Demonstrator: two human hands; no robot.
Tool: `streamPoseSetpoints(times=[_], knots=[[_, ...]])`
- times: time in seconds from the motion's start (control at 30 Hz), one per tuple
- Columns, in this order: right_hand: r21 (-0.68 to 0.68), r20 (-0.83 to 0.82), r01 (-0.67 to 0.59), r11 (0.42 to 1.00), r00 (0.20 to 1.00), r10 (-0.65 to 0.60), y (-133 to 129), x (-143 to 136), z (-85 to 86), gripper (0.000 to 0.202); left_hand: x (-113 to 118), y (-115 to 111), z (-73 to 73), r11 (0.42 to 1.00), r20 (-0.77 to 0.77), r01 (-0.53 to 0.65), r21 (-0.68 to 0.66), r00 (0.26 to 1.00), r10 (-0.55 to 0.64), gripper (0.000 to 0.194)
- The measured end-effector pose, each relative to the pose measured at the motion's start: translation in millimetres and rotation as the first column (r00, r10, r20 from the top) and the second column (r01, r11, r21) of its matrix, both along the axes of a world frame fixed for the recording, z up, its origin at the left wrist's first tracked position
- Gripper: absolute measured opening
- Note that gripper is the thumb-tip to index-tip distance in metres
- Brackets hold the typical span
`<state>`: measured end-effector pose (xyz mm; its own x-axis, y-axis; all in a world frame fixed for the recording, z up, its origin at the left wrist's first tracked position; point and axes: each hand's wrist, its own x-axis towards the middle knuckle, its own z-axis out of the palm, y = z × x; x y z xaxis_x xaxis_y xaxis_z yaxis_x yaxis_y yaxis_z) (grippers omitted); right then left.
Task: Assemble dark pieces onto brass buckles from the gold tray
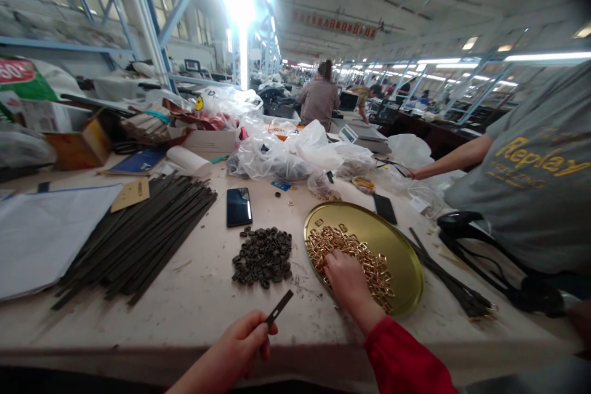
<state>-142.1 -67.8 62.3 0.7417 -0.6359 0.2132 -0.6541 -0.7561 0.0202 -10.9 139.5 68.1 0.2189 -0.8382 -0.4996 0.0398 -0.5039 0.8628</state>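
Note:
My left hand (240, 341) pinches the near end of a short dark strap (279, 308), which points up and to the right above the table's front edge. My right hand (345, 280) rests palm down on a heap of small gold buckles (355, 255) inside a round gold tray (397, 246); its fingers are in the buckles, and whether they hold one is hidden. A pile of small dark loops (263, 255) lies just left of the tray.
A bundle of long dark straps (143, 234) lies at the left beside white sheets (41, 234). A black phone (239, 206) sits behind the loops. Plastic bags (295, 154) crowd the back. A co-worker in a grey shirt (535, 178) reaches over at the right.

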Motion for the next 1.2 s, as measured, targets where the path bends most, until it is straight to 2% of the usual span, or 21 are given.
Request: streamPoseSetpoints(times=[0.13, 0.27, 0.33, 0.43, 0.5, 0.57, 0.63, 0.67, 0.7, 0.73, 0.83, 0.93, 1.07, 1.13, 1.2], knots=[[0.052, 0.072, -0.016, 0.999, 0.997, 0.012, -3, 3, 0.7, 0.017, -4, -4, 1.0, 1.000, -0.022, 0.004, -0.020, 1.000, -0.004, 0.046], [0.176, 0.230, -0.032, 0.984, 0.973, -0.010, -6, -1, 3.6, 0.015, -2, -4, -2.0, 0.999, -0.035, -0.021, -0.034, 0.999, 0.019, 0.047], [0.281, 0.329, -0.056, 0.958, 0.943, -0.041, -3, -5, 5.7, 0.011, 1, -5, -2.0, 0.995, -0.018, -0.068, -0.067, 0.998, 0.067, 0.048], [0.460, 0.437, -0.143, 0.876, 0.896, -0.083, 13, -8, 9.8, 0.019, 5, -12, 5.3, 0.986, -0.008, -0.113, -0.123, 0.994, 0.112, 0.048], [0.595, 0.495, -0.238, 0.768, 0.861, -0.117, 28, -6, 13.8, 0.025, 6, -17, 14.7, 0.982, -0.018, -0.116, -0.147, 0.993, 0.114, 0.046], [0.739, 0.561, -0.361, 0.568, 0.798, -0.222, 44, -1, 17.5, 0.027, 6, -22, 25.0, 0.978, -0.020, -0.125, -0.170, 0.992, 0.123, 0.042], [0.809, 0.581, -0.466, 0.360, 0.730, -0.360, 57, 5, 19.2, 0.031, 5, -26, 33.2, 0.971, -0.013, -0.142, -0.191, 0.990, 0.142, 0.038], [0.816, 0.578, -0.490, 0.306, 0.709, -0.405, 62, 9, 18.9, 0.032, 4, -26, 35.7, 0.971, -0.012, -0.146, -0.191, 0.989, 0.146, 0.037], [0.815, 0.579, -0.493, 0.304, 0.701, -0.417, 66, 11, 17.9, 0.032, 4, -27, 37.1, 0.973, -0.014, -0.144, -0.181, 0.990, 0.144, 0.036], [0.809, 0.587, -0.488, 0.328, 0.699, -0.408, 69, 13, 16.4, 0.032, 5, -26, 37.5, 0.976, -0.019, -0.141, -0.168, 0.990, 0.139, 0.036], [0.768, 0.612, -0.452, 0.454, 0.728, -0.309, 75, 16, 12.1, 0.026, 7, -21, 34.1, 0.978, -0.067, -0.142, -0.152, 0.989, 0.134, 0.038], [0.708, 0.612, -0.425, 0.564, 0.768, -0.188, 82, 15, 13.3, 0.018, 11, -15, 28.5, 0.967, -0.121, -0.172, -0.191, 0.981, 0.150, 0.041], [0.496, 0.672, -0.473, 0.728, 0.740, 0.023, 92, 13, 21.0, 0.010, 15, -13, 24.8, 0.967, -0.195, -0.169, -0.192, 0.972, 0.131, 0.043], [0.382, 0.691, -0.514, 0.768, 0.711, 0.132, 95, 12, 22.3, 0.012, 15, -14, 26.3, 0.972, -0.234, -0.162, -0.170, 0.965, 0.120, 0.040], [0.370, 0.712, -0.536, 0.759, 0.688, 0.139, 98, 13, 20.3, 0.012, 15, -14, 29.9, 0.975, -0.233, -0.162, -0.151, 0.965, 0.124, 0.034]])
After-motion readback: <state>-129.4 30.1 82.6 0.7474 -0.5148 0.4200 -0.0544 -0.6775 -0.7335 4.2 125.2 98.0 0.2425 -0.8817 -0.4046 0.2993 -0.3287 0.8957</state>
